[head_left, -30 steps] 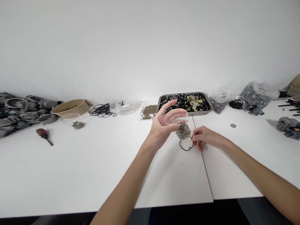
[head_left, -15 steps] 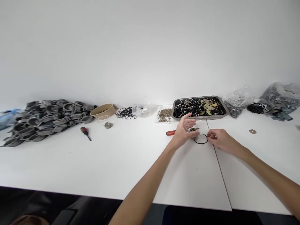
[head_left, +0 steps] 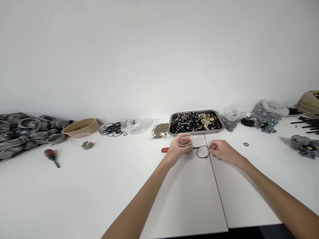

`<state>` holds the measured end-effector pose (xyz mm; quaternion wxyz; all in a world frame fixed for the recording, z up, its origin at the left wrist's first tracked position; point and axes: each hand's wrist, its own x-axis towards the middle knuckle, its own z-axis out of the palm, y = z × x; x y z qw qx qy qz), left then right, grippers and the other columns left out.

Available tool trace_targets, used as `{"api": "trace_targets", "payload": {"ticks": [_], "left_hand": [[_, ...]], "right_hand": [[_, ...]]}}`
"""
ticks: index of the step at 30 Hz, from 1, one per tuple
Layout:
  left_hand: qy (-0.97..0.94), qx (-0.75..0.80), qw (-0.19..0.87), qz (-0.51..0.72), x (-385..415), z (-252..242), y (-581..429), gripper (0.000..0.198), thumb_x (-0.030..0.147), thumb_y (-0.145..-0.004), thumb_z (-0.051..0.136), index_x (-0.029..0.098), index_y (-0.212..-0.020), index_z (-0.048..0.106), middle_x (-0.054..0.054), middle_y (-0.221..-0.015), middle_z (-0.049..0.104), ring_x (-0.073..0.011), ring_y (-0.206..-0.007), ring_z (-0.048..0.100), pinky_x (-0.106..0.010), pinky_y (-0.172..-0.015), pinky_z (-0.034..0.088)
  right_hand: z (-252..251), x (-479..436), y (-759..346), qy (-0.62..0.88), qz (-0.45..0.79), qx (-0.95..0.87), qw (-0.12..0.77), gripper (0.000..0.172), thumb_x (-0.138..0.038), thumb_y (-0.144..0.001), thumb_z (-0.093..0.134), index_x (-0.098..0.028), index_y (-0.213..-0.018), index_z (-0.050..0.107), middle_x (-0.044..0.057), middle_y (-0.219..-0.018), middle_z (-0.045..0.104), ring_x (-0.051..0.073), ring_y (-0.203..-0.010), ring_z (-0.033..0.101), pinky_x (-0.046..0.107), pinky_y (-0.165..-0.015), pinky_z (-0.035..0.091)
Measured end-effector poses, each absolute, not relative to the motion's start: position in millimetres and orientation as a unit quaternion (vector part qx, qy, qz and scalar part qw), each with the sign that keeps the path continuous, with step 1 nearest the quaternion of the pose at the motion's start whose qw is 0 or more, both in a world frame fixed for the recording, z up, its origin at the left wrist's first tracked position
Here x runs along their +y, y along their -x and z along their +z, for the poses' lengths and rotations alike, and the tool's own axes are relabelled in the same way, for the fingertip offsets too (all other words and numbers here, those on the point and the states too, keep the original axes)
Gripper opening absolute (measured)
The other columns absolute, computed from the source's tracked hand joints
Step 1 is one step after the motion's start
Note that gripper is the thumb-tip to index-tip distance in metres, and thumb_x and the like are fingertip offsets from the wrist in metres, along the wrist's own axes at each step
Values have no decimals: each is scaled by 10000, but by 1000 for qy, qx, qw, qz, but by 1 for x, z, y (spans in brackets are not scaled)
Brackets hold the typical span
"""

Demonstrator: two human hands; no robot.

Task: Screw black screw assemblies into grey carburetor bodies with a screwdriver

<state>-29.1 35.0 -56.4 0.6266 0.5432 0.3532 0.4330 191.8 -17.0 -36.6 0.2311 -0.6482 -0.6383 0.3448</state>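
My left hand (head_left: 175, 149) is wrapped round a clear plastic cup (head_left: 184, 141) with small metal parts in its bottom. To its right, my right hand (head_left: 221, 150) pinches the edge of a thin black rubber ring (head_left: 203, 157), which hangs just above or touches the table; I cannot tell which. A screwdriver with a red handle (head_left: 164, 150) lies behind the left hand, its shaft passing behind the cup. Just beyond both hands stands a metal tray (head_left: 196, 133) filled with black fittings, screws and yellowish discs.
Small brass-coloured parts (head_left: 160, 130), black rings (head_left: 112, 128) and a tan bowl (head_left: 92, 126) line the back. Grey castings (head_left: 35, 127) and another screwdriver (head_left: 51, 155) lie left. Plastic bags (head_left: 267, 109), a flat disc (head_left: 246, 144) and a metal casting (head_left: 305, 146) are at right.
The view has turned to the right. My left hand, loosely spread beside the cup before, is now closed round it. My right hand keeps its hold on the black ring.
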Motion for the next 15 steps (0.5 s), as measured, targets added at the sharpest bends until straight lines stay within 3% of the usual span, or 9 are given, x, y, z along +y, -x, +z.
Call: {"api": "trace_targets", "payload": {"ticks": [4, 8, 12, 15], "left_hand": [[-509, 334, 647, 460, 36, -56, 30, 597, 258, -554, 856, 195, -1059, 544, -25, -894, 635, -180, -864, 634, -284, -742, 464], [-517, 316, 659, 446, 35, -60, 28, 563, 243, -585, 838, 201, -1059, 537, -11, -862, 620, -156, -812, 617, -253, -675, 441], [-518, 306, 670, 435, 32, -60, 26, 560, 248, -570, 848, 200, -1035, 541, -7, -846, 628, -156, -796, 617, -258, -675, 447], [-513, 308, 672, 436, 31, -61, 24, 591, 245, -527, 871, 192, -1019, 548, -8, -843, 630, -155, -795, 617, -264, -687, 453]], "right_hand": [[-3, -8, -237, 696, 277, -581, 319, 142, -264, -776, 552, -163, -848, 621, 46, -758, 665, 109, -506, 544, 234, -482, 424], [38, 6, -300, 784, 129, -500, 344, 168, -262, -764, 558, -162, -861, 651, 65, -802, 687, 152, -580, 591, 272, -561, 439], [61, 26, -350, 857, -37, -459, 231, 115, -246, -786, 550, -181, -829, 634, 96, -851, 680, 196, -713, 561, 297, -622, 365], [60, 43, -375, 850, -57, -503, 145, 120, -195, -801, 509, -180, -713, 589, 131, -808, 652, 195, -662, 505, 321, -617, 337]]}}
